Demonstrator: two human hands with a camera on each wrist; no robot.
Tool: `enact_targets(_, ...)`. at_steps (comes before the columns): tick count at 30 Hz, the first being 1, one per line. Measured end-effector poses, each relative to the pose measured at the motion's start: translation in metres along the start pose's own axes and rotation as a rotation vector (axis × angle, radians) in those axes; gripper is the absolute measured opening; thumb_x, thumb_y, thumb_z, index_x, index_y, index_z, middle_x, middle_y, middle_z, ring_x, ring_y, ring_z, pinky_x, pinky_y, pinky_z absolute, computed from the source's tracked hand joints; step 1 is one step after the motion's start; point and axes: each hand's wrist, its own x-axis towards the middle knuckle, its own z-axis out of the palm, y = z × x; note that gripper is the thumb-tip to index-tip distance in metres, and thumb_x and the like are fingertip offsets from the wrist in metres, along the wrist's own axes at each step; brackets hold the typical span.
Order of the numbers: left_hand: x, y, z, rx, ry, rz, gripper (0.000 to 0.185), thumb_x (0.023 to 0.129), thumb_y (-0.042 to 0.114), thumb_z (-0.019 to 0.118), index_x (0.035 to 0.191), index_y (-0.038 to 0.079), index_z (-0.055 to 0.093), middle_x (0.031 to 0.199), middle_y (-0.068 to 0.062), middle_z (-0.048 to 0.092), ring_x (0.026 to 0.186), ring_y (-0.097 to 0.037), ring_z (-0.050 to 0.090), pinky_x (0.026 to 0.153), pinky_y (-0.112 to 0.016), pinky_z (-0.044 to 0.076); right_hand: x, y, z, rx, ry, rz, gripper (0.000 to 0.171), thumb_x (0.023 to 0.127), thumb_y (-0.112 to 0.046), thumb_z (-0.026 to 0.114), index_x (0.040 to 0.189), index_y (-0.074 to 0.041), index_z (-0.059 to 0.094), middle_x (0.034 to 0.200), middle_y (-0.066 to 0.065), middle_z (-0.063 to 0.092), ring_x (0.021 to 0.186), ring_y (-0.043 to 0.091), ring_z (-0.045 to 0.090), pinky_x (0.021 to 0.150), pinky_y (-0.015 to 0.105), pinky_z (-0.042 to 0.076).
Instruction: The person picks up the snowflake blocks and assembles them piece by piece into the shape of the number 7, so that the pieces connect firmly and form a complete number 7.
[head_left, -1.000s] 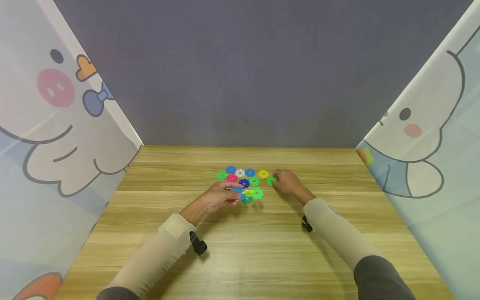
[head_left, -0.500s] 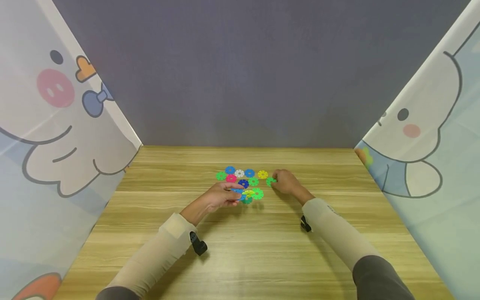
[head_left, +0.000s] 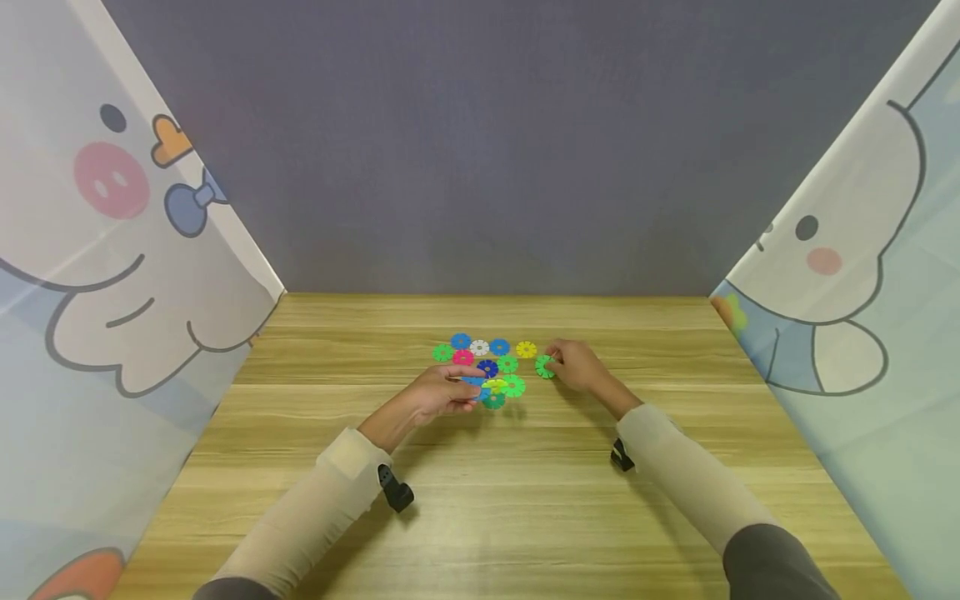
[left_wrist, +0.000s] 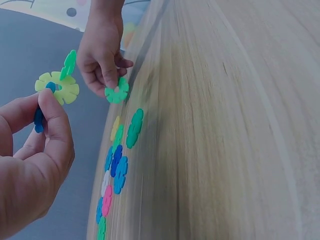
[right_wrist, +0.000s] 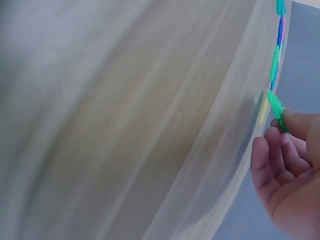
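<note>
Right hand [head_left: 576, 367] shifted slightly — green disc [left_wrist: 117, 92] seemingly pinched between fingers [left_wrist: 107, 75].

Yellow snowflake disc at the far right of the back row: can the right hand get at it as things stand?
Probably yes. The yellow disc lies flat and uncovered just beyond the right hand, nothing between them. But that hand already pinches a green disc, so its fingertips are taken.

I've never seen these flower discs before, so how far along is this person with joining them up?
Early on, it seems. Already joined: the left hand holds a small cluster of yellow, green and blue discs slotted together. In hand: the right hand pinches a single green disc, lifted off the table. Left: a row of loose discs, blue, white, pink, green and yellow, lies flat on the wood.
</note>
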Motion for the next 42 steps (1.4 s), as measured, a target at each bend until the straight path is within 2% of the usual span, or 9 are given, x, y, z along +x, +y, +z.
enact_targets(7,0.000,0.000,0.000,-0.004,0.002,0.001,0.051,0.091,-0.001,0.061,0.140,-0.001,0.046,0.079,-0.002,0.062,0.067,-0.009,0.062,0.064,-0.018,0.055,-0.015,-0.002,-0.004,0.020,0.014,-0.079,0.012,0.093,-0.017,0.062,0.099,-0.008,0.065,0.076,-0.001,0.063,0.062,0.009,0.049,0.059,0.024,0.044)
enact_targets(13,0.002,-0.001,-0.001,-0.005,0.003,0.008,0.052,0.090,0.000,0.062,0.140,-0.001,0.046,0.079,-0.001,0.062,0.067,-0.009,0.063,0.063,-0.018,0.055,-0.027,-0.011,-0.007,0.041,0.011,-0.144,0.016,0.095,-0.021,0.060,0.102,-0.006,0.060,0.070,-0.003,0.059,0.055,0.006,0.047,0.058,0.023,0.044)
enact_targets(17,0.002,-0.001,-0.002,-0.006,0.003,0.013,0.052,0.090,0.000,0.062,0.140,-0.001,0.045,0.080,-0.002,0.062,0.067,-0.009,0.063,0.063,-0.018,0.055,-0.032,-0.013,-0.006,0.044,0.039,-0.201,0.017,0.095,-0.022,0.060,0.105,-0.008,0.059,0.069,-0.006,0.059,0.052,0.003,0.045,0.058,0.021,0.045)
enact_targets(21,0.001,-0.001,-0.002,-0.002,0.009,0.012,0.052,0.090,0.000,0.062,0.139,-0.001,0.046,0.080,-0.001,0.062,0.068,-0.009,0.063,0.065,-0.019,0.056,-0.037,-0.014,-0.005,0.042,0.064,-0.269,0.022,0.094,-0.020,0.063,0.111,-0.007,0.061,0.072,-0.005,0.064,0.056,0.000,0.048,0.057,0.019,0.047)
enact_targets(26,0.000,-0.001,-0.003,0.001,0.009,0.016,0.052,0.090,0.001,0.063,0.140,0.000,0.046,0.081,-0.001,0.062,0.068,-0.009,0.063,0.067,-0.019,0.056,-0.043,-0.019,-0.007,0.053,0.057,-0.293,0.029,0.092,-0.020,0.065,0.118,-0.007,0.063,0.076,-0.004,0.068,0.065,-0.002,0.058,0.064,0.019,0.052)
enact_targets(34,0.001,-0.001,-0.004,0.004,0.015,0.007,0.052,0.090,0.002,0.063,0.139,0.001,0.047,0.083,-0.003,0.063,0.069,-0.009,0.064,0.069,-0.020,0.056,-0.047,-0.025,-0.008,0.070,0.105,-0.401,0.018,0.092,-0.021,0.066,0.109,-0.014,0.066,0.075,-0.002,0.068,0.061,-0.005,0.055,0.062,0.016,0.053)
enact_targets(42,0.002,-0.001,-0.003,0.007,0.021,0.004,0.051,0.090,0.002,0.063,0.139,0.001,0.048,0.080,-0.001,0.063,0.067,-0.009,0.063,0.066,-0.019,0.056,-0.047,-0.027,-0.009,0.048,0.133,-0.417,0.015,0.091,-0.019,0.067,0.105,-0.015,0.067,0.072,-0.007,0.065,0.062,-0.005,0.055,0.061,0.016,0.053)
